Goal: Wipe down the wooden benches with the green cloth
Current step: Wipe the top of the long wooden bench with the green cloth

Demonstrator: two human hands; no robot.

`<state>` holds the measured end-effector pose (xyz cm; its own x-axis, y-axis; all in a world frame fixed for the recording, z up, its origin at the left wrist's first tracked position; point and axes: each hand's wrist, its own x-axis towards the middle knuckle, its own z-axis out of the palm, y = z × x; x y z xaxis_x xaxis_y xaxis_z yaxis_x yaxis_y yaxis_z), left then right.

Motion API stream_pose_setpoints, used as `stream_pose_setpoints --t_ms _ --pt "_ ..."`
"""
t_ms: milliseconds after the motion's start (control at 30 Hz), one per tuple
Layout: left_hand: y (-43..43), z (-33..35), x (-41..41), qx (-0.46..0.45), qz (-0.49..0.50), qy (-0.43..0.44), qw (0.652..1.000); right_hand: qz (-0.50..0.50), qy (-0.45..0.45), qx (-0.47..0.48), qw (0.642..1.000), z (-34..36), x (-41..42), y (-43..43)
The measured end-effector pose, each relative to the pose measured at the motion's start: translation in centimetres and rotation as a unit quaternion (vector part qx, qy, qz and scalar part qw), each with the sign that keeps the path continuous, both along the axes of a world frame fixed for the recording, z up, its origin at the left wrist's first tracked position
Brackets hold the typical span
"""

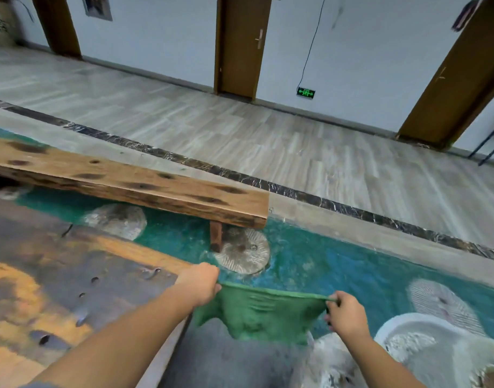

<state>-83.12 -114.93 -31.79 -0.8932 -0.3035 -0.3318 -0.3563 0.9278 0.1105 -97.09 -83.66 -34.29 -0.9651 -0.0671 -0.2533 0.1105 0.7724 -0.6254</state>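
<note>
Green cloth point(264, 315) held stretched in mid-air btwn both hands, above teal floor point(338, 261). Left grip point(199, 282) is closed on its top left corner, right grip point(345, 312) pinches the top right corner. Wooden bench point(128, 183) stands ahead-left, apart from cloth.

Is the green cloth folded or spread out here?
Spread out. The green cloth hangs stretched between the left hand and right hand, each pinching an upper corner, top edge taut.

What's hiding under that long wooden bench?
A wooden leg stands at the edge of a round grooved stone, with a second stone on the green floor. Further left, the bench covers a dark gap I cannot see into.
</note>
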Motion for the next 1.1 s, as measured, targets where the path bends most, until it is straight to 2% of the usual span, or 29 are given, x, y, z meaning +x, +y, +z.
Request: stream_pose_setpoints --t_ms 100,367,567,700,967,1100 --pt "-3.2 1.2 -6.5 -0.011 -0.009 -0.008 1.0 -0.05 -0.026 -0.056 0.997 0.4 -5.6 -2.5" --pt "-9.2 1.5 -22.9 -0.033 -0.012 -0.013 0.999 0.008 0.047 -0.026 0.999 1.0 -22.6 -7.6" --pt "-12.7 0.1 -35.9 -0.017 0.04 -0.035 0.998 0.051 0.02 -0.035 0.998 -1.6 -38.1 -11.4" --pt "-14.6 -1.1 -41.3 -0.01 0.077 -0.069 0.995 0.11 0.006 0.001 0.994 -1.7 -46.4 -14.3" --pt "-19.0 -3.7 -49.3 0.031 0.171 -0.069 0.982 0.22 0.006 0.032 0.975 -2.0 -60.8 -22.9" --pt "-22.1 -7.1 -53.7 0.06 0.233 -0.073 0.968 0.273 0.007 0.063 0.96 -4.1 -67.7 -28.1"
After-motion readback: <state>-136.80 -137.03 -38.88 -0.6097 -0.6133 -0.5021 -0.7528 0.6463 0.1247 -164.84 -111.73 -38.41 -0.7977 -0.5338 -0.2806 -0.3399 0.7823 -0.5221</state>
